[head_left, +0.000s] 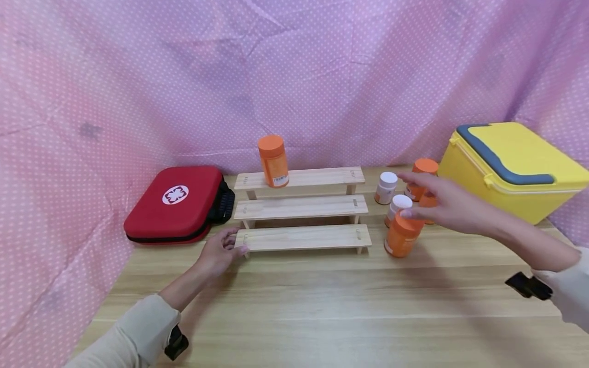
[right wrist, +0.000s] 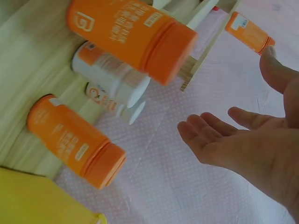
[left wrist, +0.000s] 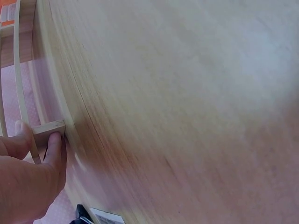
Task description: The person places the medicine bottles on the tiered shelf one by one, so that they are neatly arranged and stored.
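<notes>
A three-step wooden rack (head_left: pixel 301 238) stands on the table. My left hand (head_left: pixel 220 254) grips the left end of its lowest step, thumb on the plank and a finger against the leg (left wrist: pixel 49 129) in the left wrist view. My right hand (head_left: pixel 444 202) hovers over a group of pill bottles, fingers spread and holding nothing. Nearest it are an orange bottle (head_left: pixel 401 239) in front and a white-capped bottle (head_left: pixel 398 205) behind. Another white-capped bottle (head_left: pixel 385 189) and an orange bottle (right wrist: pixel 74 140) stand farther back. One orange bottle (head_left: pixel 274 164) is on the top step.
To the left of the rack lies a red first-aid case (head_left: pixel 184 204) with a white emblem. A yellow box (head_left: pixel 511 174) with a grey handle stands behind the bottles at right. Pink dotted cloth (head_left: pixel 294 76) hangs along the table's back edge.
</notes>
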### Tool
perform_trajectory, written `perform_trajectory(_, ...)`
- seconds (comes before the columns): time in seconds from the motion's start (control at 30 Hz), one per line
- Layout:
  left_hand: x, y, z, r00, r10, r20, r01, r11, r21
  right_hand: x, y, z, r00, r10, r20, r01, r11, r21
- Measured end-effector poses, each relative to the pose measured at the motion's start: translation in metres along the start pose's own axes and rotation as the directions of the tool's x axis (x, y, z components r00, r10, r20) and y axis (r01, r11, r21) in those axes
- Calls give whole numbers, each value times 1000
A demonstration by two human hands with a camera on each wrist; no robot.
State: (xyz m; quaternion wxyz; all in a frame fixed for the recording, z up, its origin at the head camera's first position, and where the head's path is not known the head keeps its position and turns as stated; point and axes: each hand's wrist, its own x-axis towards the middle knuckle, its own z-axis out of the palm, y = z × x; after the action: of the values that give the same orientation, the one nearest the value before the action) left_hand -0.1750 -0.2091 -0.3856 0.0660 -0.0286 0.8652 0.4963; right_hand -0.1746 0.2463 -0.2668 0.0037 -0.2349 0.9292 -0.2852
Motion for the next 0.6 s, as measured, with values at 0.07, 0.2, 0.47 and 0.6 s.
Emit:
perform_trajectory(0.07,0,0,0,1000,1,0,-1,1000,0,-7,3,0,1000,7,27,-6,999,-38)
perform_trajectory(0.2,1,0,-1,1000,1,-3,-1,1000,7,-20,9,5,998,36,53,-33,998,-55)
perform_trajectory(0.47,0,1,0,1000,-2,0,2,1000,-3,-31,24,18,994,86,63,-84,996,-30)
perform_trajectory(0.6,0,1,0,1000,1,-7,-1,1000,0,-31,30,25,994,82,74,-82,997,-11)
